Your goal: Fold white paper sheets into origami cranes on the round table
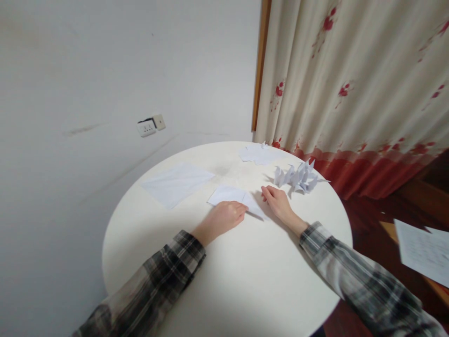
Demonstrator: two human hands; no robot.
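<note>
A partly folded piece of white paper point(229, 192) lies on the round white table point(224, 285) in front of me. My left hand point(228, 215) rests over its near edge, with the fingers closed against the paper; the hand hides part of the fold. A pointed flap stretches out to the right of those fingers. Just past that flap, my right hand point(278, 202) is held with curled fingers, apart from the paper, and I see nothing in it. Several folded paper cranes point(300, 178) are clustered beyond the right hand.
A flat white sheet point(177, 182) lies at the table's left. More white paper point(260, 153) is at the far edge. Behind stand a wall with a socket point(146, 128) and a flowered curtain point(315, 93). Written sheets point(423, 250) lie lower at the right.
</note>
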